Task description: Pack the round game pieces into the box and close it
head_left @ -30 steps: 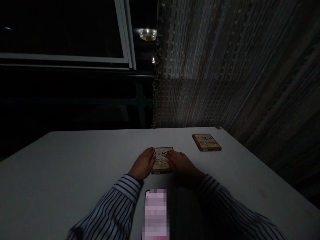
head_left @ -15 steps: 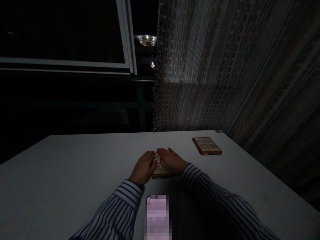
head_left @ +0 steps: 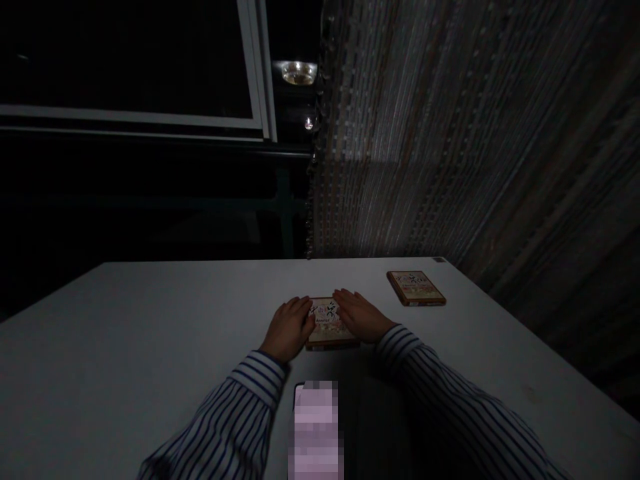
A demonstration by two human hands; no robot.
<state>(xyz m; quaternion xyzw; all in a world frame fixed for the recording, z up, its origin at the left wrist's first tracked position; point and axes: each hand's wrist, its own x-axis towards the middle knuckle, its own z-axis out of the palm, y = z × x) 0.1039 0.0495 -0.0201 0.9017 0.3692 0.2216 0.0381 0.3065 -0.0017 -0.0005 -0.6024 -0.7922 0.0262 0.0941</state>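
Observation:
A flat printed box (head_left: 327, 328) with large dark characters on its lid and a brown rim lies on the white table (head_left: 175, 333). My left hand (head_left: 287, 330) rests along its left edge, fingers stretched away from me and the thumb near the lid. Over the box's right side lies my right hand (head_left: 364, 316), fingers extended flat and covering part of the lid. Both sleeves are striped. Nearer to me is a phone (head_left: 316, 427), its screen blurred out.
A second, similar flat box (head_left: 416, 288) lies at the table's far right. Behind the table hangs a string curtain (head_left: 390, 167), beside a dark window with a white frame (head_left: 257, 73). A small label (head_left: 439, 260) marks the far right corner. The scene is dim.
My right hand has slid rightward across the lid, uncovering more of its print. My left hand has hardly moved at the left edge. The view has tilted slightly.

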